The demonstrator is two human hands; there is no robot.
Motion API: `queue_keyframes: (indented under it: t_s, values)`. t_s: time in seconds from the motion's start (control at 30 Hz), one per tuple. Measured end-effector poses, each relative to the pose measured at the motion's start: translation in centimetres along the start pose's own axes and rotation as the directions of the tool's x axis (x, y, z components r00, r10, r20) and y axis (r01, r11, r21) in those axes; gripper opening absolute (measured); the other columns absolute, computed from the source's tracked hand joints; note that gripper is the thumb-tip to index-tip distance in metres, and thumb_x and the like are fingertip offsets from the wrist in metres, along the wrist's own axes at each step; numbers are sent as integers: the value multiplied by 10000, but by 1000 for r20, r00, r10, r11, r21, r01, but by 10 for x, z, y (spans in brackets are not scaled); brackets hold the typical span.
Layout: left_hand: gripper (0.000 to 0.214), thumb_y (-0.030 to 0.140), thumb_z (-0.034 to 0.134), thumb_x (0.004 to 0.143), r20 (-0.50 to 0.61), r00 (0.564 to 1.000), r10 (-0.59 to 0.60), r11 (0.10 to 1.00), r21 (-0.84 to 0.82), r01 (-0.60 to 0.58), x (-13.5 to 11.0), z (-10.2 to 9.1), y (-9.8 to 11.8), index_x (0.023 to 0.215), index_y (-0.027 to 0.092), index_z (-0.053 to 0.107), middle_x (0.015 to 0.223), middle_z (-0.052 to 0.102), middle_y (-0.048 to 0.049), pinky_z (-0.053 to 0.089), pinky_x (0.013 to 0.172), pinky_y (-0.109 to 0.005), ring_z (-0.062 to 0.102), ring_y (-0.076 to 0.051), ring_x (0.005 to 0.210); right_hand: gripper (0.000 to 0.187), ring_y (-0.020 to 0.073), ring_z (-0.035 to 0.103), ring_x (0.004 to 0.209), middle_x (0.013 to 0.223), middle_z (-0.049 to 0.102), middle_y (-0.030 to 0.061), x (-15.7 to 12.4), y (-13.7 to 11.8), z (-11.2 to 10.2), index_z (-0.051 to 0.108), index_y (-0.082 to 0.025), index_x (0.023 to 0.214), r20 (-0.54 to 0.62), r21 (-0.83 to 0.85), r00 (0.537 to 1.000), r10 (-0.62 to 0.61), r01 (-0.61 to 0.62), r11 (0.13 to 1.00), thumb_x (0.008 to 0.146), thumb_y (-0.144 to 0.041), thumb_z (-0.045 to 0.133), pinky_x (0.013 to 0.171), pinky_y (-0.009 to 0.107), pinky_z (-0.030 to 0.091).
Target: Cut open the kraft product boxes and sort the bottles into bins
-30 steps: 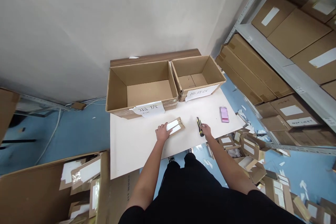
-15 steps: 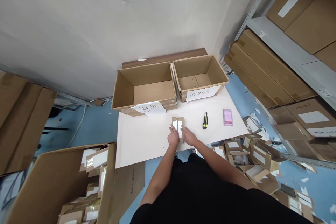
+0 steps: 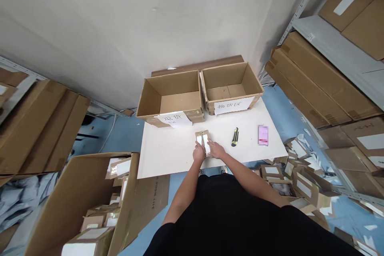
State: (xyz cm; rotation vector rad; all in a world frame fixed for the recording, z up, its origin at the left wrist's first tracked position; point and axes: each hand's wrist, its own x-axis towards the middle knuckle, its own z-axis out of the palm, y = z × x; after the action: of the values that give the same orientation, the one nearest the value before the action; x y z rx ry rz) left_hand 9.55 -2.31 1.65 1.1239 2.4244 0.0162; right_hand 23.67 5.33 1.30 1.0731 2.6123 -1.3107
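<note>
A white table (image 3: 168, 148) stands between an outsize carton (image 3: 78, 184) of parcels, at lower left, and shelves (image 3: 327, 40) of boxes at right. On the table's far side, two open boxes sit next to each other: the wider left box (image 3: 178, 83) and the smaller right box (image 3: 228, 77), each with a handwritten paper sheet on its front.

Both of the worker's hands hold a small taped parcel (image 3: 205, 143) with white labels, at the table's near side, in front of the gap between the boxes. The right hand (image 3: 216, 150), palm down, sets its fingers narrowly along the parcel's right edge; the left hand (image 3: 198, 153) curls against the left edge, its fingers bent close. The thumbs are too small to make out. A pink item (image 3: 263, 135), its surface pixelated, lies toward the table's right end. Between it and the right hand lies a black-and-yellow knife (image 3: 235, 137).
</note>
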Motion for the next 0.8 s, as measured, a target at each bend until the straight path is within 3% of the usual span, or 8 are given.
queue_keyframes:
  t_s: [0.17, 0.27, 0.37, 0.43, 0.53, 0.63, 0.73, 0.8]
  values:
    - [665, 353, 292, 1085, 70, 997, -29, 986, -160, 40, -15, 3, 12, 1642, 0, 202, 1255, 717, -258, 543, 919, -356, 728, -304, 1142, 670, 260, 443, 1522, 1714, 372, 25, -3, 13, 3, 405, -262, 1641, -98, 86, 995, -13, 21, 996, 981, -189, 492, 1235, 412, 404]
    - [737, 446, 320, 1080, 120, 991, -58, 980, -182, 79, -25, 5, 26, 1662, 27, 149, 1295, 712, -254, 543, 917, -369, 728, -315, 1150, 716, 272, 457, 1511, 1734, 327, 44, -10, 22, 6, 369, -263, 1653, -205, 113, 977, 50, -27, 993, 960, -200, 534, 1198, 393, 434]
    - [771, 511, 389, 1054, 45, 999, -19, 997, -74, 23, -26, -1, 33, 1693, 148, 156, 1617, 470, -246, 552, 955, -390, 673, -331, 1255, 751, 315, 560, 1413, 1680, 418, 113, -15, 32, 8, 371, -239, 1648, -253, 159, 936, 243, -207, 965, 945, -297, 628, 1093, 405, 509]
    - [741, 465, 498, 1016, 14, 988, 155, 986, 51, -156, -21, -10, 31, 1676, 226, 260, 1741, 287, -164, 523, 1051, -413, 548, -349, 1405, 689, 317, 649, 1292, 1500, 618, 138, -17, 38, 7, 472, -210, 1583, -193, 200, 917, 348, -311, 929, 949, -391, 669, 1014, 384, 536]
    - [798, 346, 746, 847, 187, 859, 476, 836, 207, -508, -4, -28, 23, 1582, 266, 447, 1756, 272, -94, 352, 1235, -515, 247, -399, 1590, 462, 278, 722, 1117, 1219, 773, 100, -17, 43, 3, 655, -219, 1390, -111, 227, 911, 397, -366, 903, 987, -446, 640, 901, 316, 535]
    - [827, 217, 836, 710, 318, 705, 634, 647, 281, -709, 13, -42, 18, 1484, 262, 549, 1746, 288, -96, 183, 1292, -591, 98, -408, 1630, 347, 261, 724, 1071, 1173, 788, 80, -16, 44, -5, 732, -235, 1280, -108, 174, 927, 359, -338, 925, 997, -408, 628, 839, 282, 512]
    - [701, 126, 801, 707, 368, 626, 688, 555, 289, -780, 25, -47, 18, 1376, 237, 628, 1660, 423, -132, 256, 1260, -543, 262, -382, 1585, 310, 259, 724, 1051, 1140, 799, 47, -11, 44, -18, 772, -273, 1237, -47, 127, 954, 295, -287, 950, 950, -350, 685, 807, 272, 494]
    - [637, 128, 795, 724, 403, 630, 664, 566, 280, -776, 28, -47, 19, 1336, 237, 657, 1507, 572, -144, 336, 1206, -500, 442, -363, 1474, 295, 263, 721, 1065, 1149, 801, 29, -6, 45, -26, 791, -300, 1211, -41, 129, 957, 286, -279, 952, 930, -335, 708, 807, 276, 489]
